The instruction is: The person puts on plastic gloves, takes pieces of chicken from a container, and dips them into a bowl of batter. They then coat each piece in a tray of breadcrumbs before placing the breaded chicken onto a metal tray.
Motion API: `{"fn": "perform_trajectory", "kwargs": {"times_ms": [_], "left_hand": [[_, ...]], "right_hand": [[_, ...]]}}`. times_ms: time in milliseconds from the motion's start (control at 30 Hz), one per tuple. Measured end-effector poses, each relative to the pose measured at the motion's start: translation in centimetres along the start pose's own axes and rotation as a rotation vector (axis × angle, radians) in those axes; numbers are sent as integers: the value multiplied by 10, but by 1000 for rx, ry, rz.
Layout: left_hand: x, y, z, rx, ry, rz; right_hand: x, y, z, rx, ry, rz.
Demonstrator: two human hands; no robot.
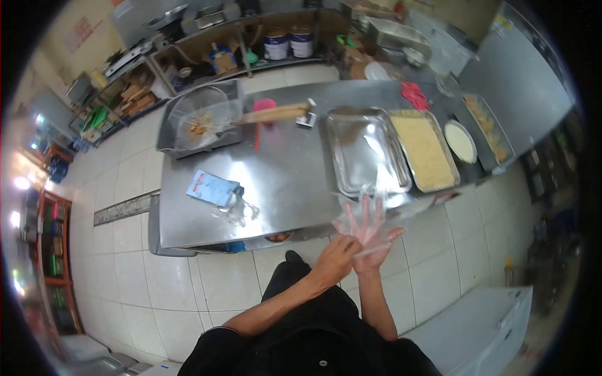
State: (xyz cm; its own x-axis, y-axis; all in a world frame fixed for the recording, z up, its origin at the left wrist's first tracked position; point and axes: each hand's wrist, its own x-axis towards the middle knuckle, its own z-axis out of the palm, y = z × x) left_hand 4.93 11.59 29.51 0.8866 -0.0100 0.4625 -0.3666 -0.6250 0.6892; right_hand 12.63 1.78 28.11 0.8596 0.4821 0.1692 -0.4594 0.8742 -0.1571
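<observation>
My right hand [370,235] is spread with its fingers apart inside a clear plastic glove [392,227]. My left hand [337,258] is closed at the glove's cuff, pinching the plastic near the right wrist. Both hands are in front of the steel table's near edge. Just beyond them lies a shiny, empty metal tray [367,153]. Beside it is a tray filled with a pale yellow layer [425,150]. A blue packet [213,187] rests on the table to the left, with crumpled clear plastic [237,212] next to it.
On the steel table [288,182] stand a grey bin [235,135] holding a strainer [202,116], a wooden roller-like tool [276,114], a pink cup [264,108], a pink cloth [414,95], a white round dish [460,141] and a long tray [489,128]. A white chest [470,332] is at lower right.
</observation>
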Motion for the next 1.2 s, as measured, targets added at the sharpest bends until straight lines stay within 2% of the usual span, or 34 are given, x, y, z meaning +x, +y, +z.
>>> {"fn": "perform_trajectory", "kwargs": {"times_ms": [133, 200, 267, 333, 367, 400, 467, 533, 600, 633, 667, 700, 767, 800, 867, 967, 1067, 1200], "left_hand": [[13, -42, -19, -18, -44, 22], [9, -56, -28, -3, -107, 117], [-3, -68, -29, -27, -99, 129], [-15, -72, -28, -297, -330, 37], [-20, -79, -31, -337, -342, 23], [-18, -95, -38, -329, -316, 23], [-21, -130, -62, -173, 28, -157], [-25, -170, -104, -19, 303, -311], [-42, -213, -143, 178, 362, -474], [-46, -224, -164, 336, 340, -503], [-50, -230, -181, 496, 316, -523], [-56, -233, -191, 491, 326, -530], [-59, -238, -206, 735, 167, -512], [-60, -242, -208, 735, 173, -517], [-63, -249, -209, 793, 64, -525], [-61, -254, -208, 720, 164, -507], [-62, -259, -207, 870, 140, -514], [-59, -261, -210, 940, 84, -447]], "right_hand": [[65, 30, -23, -52, -14, 48], [90, 38, -33, -38, 18, 80], [115, 41, -32, -152, 583, -38], [137, 38, -49, -76, 623, -40], [149, 39, -58, -1, 665, -41], [159, 42, -54, -14, 650, -22], [165, 47, -44, -428, 615, -34], [166, 55, -56, -444, 532, -13], [156, 58, -69, -580, 418, 326], [150, 76, -74, -714, 614, 307], [141, 95, -62, -880, 531, 375], [138, 112, -48, -1043, 431, 437], [132, 133, -65, -976, 383, 605], [131, 142, -73, -980, 379, 610], [127, 155, -85, -963, 333, 736], [123, 165, -83, -922, 308, 736], [120, 162, -81, -976, 392, 774], [117, 157, -97, -945, 400, 759]]}}
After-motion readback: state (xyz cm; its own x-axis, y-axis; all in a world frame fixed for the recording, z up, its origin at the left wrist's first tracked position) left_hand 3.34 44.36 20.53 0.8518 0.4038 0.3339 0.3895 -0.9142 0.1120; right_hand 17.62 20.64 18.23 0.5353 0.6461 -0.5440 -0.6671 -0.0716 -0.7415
